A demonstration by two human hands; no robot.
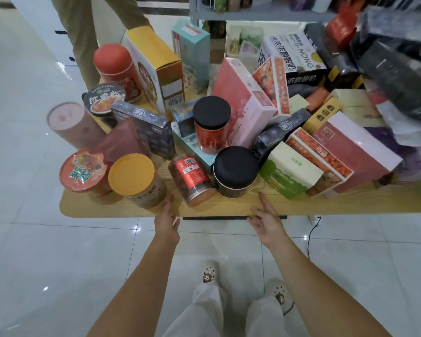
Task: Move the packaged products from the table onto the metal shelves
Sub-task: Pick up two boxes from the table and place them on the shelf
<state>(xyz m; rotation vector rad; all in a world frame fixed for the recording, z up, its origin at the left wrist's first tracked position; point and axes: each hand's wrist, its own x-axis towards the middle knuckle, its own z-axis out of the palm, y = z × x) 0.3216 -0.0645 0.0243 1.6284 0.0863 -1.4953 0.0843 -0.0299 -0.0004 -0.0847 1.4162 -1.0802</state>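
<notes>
Single head-worn wide-angle view, facing forward and steeply down.

The camera sat on the wearer's head, above the body, so the shoes (277, 291) and the tiled floor (34, 239) showed at the bottom of the frame, almost straight below. The forearms (136, 283) ran up from the lower corners, and the left grip (167, 216) and right grip (265, 217) reached the near edge of the worktop (229, 206). The worktop lay close, across the middle of the frame. The metal shelves (253, 12) stood beyond it at the top edge, farther off. The upper right corner was blurred, and the wide lens bowed lines towards the edges.
</notes>
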